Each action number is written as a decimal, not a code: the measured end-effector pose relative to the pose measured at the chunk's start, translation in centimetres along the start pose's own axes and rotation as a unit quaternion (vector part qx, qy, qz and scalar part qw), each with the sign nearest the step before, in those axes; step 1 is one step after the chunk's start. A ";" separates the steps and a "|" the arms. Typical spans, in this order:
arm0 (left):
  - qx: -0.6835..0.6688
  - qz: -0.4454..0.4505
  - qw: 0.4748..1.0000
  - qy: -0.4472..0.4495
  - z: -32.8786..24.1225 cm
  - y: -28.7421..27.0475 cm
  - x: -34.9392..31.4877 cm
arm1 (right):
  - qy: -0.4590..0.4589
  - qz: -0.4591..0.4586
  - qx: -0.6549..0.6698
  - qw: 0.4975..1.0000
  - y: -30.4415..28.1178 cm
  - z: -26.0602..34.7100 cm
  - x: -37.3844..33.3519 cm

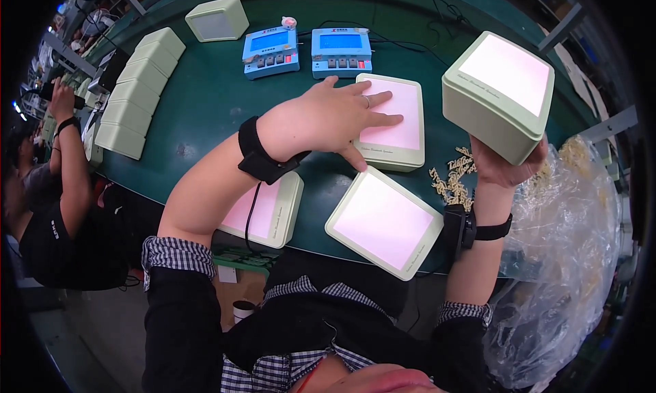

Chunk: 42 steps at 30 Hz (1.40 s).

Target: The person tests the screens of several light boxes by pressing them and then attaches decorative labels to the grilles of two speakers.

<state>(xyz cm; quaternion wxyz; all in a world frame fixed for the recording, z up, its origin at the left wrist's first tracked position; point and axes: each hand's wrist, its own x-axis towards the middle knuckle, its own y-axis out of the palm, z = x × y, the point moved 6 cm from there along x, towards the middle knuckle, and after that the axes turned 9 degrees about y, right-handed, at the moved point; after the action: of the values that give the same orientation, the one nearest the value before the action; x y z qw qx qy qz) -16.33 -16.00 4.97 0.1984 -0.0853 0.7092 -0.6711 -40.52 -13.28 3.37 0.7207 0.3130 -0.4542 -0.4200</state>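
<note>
One box [497, 92], two o'clock, sits cradled from below in my right grip [495, 166]; my left grip [324, 116] lies splayed across another box [401, 136], one o'clock. I judge excess tilt could topple the first.

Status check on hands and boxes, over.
Right hand holds lit box from below. Left hand spread over second box. Black cord across third box.
</note>
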 end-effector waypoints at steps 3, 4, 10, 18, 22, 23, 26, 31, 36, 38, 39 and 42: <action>0.026 0.021 0.999 0.005 0.5 -0.1 -0.4 | -0.001 0.014 0.009 1.000 -0.2 -0.1 0.0; 0.028 0.021 0.999 0.007 0.8 0.0 -0.6 | -0.003 0.022 0.021 1.000 -0.2 -0.3 -0.1; 0.016 0.101 0.988 -0.117 4.1 -0.8 -1.6 | -0.041 -0.064 -0.060 0.995 0.4 -0.4 -2.0; -0.074 -0.051 0.984 -0.154 2.6 0.1 -0.2 | 0.010 0.084 -0.052 0.995 -1.9 -0.7 -3.2; -0.089 0.031 0.977 -0.191 2.2 -0.1 0.1 | 0.013 0.077 -0.071 0.994 -1.4 -1.3 -3.2; -0.091 0.066 0.973 -0.203 2.2 0.1 0.0 | 0.005 0.076 -0.070 0.995 -1.3 -1.2 -3.4; -0.097 0.063 0.979 -0.169 3.0 0.5 -0.6 | -0.011 0.076 -0.065 0.995 -0.6 -0.9 -3.4; -0.079 0.049 0.987 -0.127 3.3 0.6 -1.2 | -0.012 0.024 -0.006 1.000 -0.1 -0.5 -2.2; -0.053 -0.014 0.991 -0.124 3.0 1.2 -1.1 | -0.098 -0.277 -0.061 0.954 1.5 -1.5 -0.6; -0.065 0.022 0.986 -0.154 2.8 1.1 -0.9 | -0.138 -0.422 -0.103 0.890 0.5 -0.9 -1.9; -0.071 0.039 0.983 -0.167 2.7 1.1 -0.8 | -0.105 -0.329 -0.065 0.936 -0.7 -0.6 -1.9; -0.045 0.060 0.983 -0.166 1.9 0.5 -0.3 | -0.032 -0.131 0.013 0.991 -1.5 -0.1 -2.0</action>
<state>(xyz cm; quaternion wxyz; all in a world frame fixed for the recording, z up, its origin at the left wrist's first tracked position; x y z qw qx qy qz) -15.23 -17.59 4.50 0.3490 -0.1613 0.6998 -0.6020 -41.34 -12.13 1.28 0.6402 0.3651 -0.4376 -0.5151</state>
